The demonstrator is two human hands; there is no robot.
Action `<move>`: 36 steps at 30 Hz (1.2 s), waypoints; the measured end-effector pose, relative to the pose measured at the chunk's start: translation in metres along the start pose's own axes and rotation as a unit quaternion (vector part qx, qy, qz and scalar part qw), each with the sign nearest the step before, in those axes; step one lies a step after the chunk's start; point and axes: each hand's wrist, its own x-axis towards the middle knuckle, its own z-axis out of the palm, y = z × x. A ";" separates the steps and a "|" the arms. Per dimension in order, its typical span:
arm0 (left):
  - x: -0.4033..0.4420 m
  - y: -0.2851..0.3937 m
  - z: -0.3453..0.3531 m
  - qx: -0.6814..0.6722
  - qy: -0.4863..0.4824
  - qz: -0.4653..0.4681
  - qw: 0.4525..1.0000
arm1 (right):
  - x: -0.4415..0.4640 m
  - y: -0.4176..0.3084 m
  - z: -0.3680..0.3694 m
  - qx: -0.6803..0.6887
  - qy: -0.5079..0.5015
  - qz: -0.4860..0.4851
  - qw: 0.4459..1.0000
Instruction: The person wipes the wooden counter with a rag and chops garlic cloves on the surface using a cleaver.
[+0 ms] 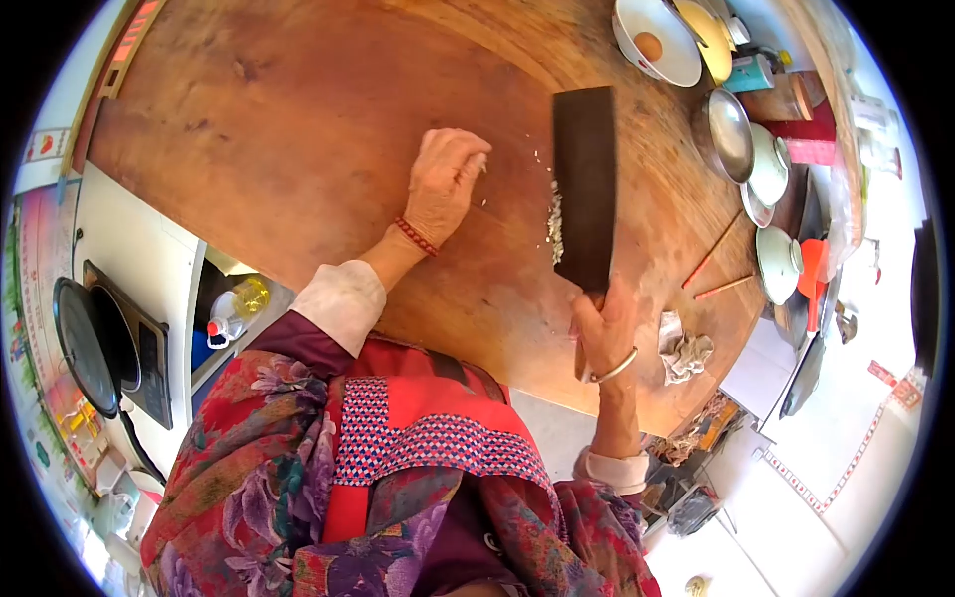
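My right hand [609,333] is wrapped round the handle of a large dark cleaver [585,184], whose broad blade points away from me over the wooden table [328,119]. Finely chopped white bits [555,224] lie in a narrow line along the blade's left edge, with a few crumbs scattered nearby. Left of the blade, my left hand [448,174] hovers over or rests on the wood, its fingers curled and pressed together. A small pale bit shows at its fingertips, too small to name.
At the back right stand a white bowl [668,55] with an egg, a metal bowl [729,134] and pale green bowls [777,265]. Two red sticks [714,249] and a crumpled cloth [682,348] lie on the right. A stove [129,343] is at the left.
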 end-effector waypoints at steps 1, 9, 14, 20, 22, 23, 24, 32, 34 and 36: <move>0.000 0.002 0.000 0.005 0.035 -0.020 0.999 | -0.005 0.011 -0.005 -0.028 -0.025 0.018 0.999; -0.002 0.002 0.007 0.050 0.064 -0.018 0.997 | 0.024 0.025 -0.040 -0.192 -0.098 -0.087 0.973; 0.000 0.003 0.009 0.080 0.043 0.011 0.996 | 0.036 0.011 -0.041 -0.101 -0.080 -0.014 0.992; -0.002 -0.003 0.009 0.069 -0.003 0.031 0.997 | 0.009 0.032 -0.023 -0.116 0.040 -0.029 0.992; -0.005 -0.004 0.009 0.083 -0.035 0.029 0.995 | 0.007 0.043 -0.011 -0.103 0.061 -0.023 0.993; -0.006 -0.004 0.010 0.097 -0.067 0.027 0.993 | 0.007 0.046 -0.004 -0.130 0.072 -0.030 0.988; -0.005 0.001 0.012 0.096 -0.068 0.031 0.993 | 0.006 0.044 0.002 -0.158 0.084 -0.037 0.983; -0.029 0.042 0.029 0.045 -0.159 0.071 0.984 | 0.012 -0.029 -0.011 -0.277 0.026 0.011 0.960; -0.032 0.040 0.028 0.071 -0.117 0.068 0.988 | 0.014 -0.024 -0.001 -0.288 0.046 0.003 0.957; -0.030 0.035 0.026 0.068 -0.105 0.067 0.990 | 0.015 -0.014 0.022 -0.237 0.066 0.001 0.969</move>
